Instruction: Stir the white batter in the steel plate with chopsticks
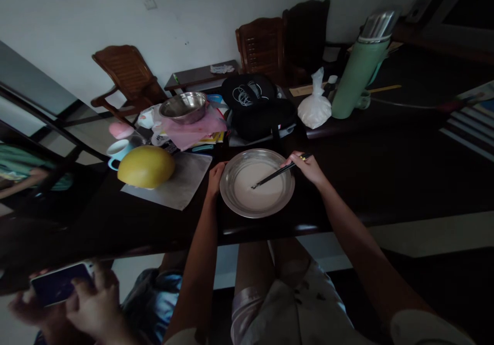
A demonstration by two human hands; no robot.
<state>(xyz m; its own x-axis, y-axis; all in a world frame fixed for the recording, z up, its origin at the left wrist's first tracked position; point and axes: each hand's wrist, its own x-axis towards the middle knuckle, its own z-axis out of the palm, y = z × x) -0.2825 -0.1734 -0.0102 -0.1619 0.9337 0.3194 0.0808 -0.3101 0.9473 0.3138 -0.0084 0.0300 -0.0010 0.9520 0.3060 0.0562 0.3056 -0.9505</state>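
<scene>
A wide metal bowl [258, 212] stands near the front edge of the dark table, with a pale, milky batter-like liquid [254, 196] inside. My left hand [216, 179] is closed at the bowl's left rim, steadying it; its fingertips are partly hidden. My right hand [306, 167] grips dark chopsticks [276, 173] over the right rim. Their tips reach into the liquid near the middle of the bowl.
Left of the bowl, a yellow pomelo-like fruit [146, 166] lies on a grey sheet [189, 180] by a blue mug [119, 150]. Behind are an empty metal basin [184, 107], a black bag [258, 113], a tied bag of white powder [314, 111] and a green thermos [358, 72]. Another person's hands hold a phone [62, 284] at lower left.
</scene>
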